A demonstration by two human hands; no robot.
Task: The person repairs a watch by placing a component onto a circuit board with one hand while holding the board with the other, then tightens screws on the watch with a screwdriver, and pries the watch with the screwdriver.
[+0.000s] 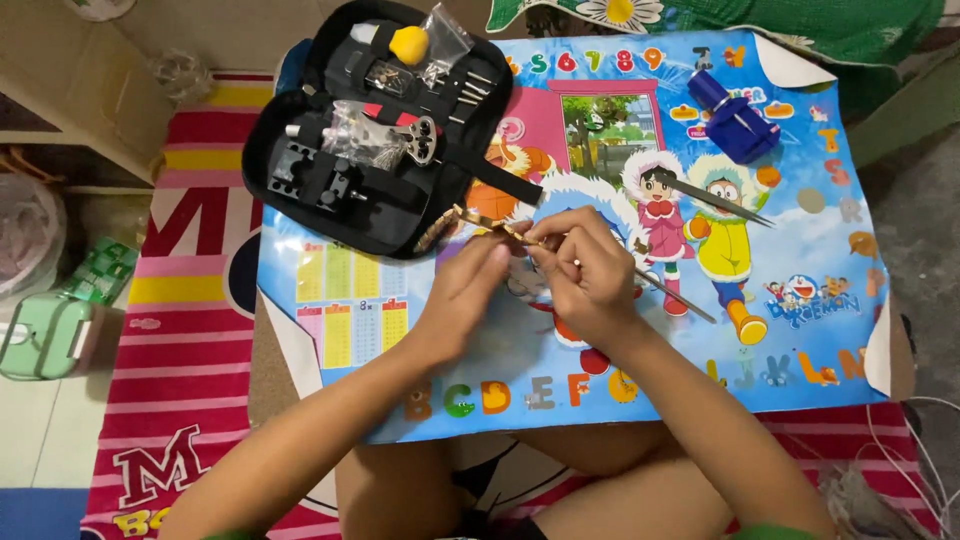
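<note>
both hands meet near the middle of the cartoon poster mat (pixel 700 370), toward its far edge. the left hand (pixel 465 290) pinches a gold watch band (pixel 480 222), fingers clenched on it, while the right hand (pixel 590 275) grips a thin metal tool (pixel 680 297) against a link (a pin seems to be worked on). next calls for steady, fine pressure. an open black tool case (pixel 370 140) sits at the far left corner, a blue link remover (pixel 732 118) far right.

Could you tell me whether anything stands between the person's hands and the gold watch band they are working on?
Nothing visible does: the left hand and right hand already pinch the gold watch band directly.
</note>
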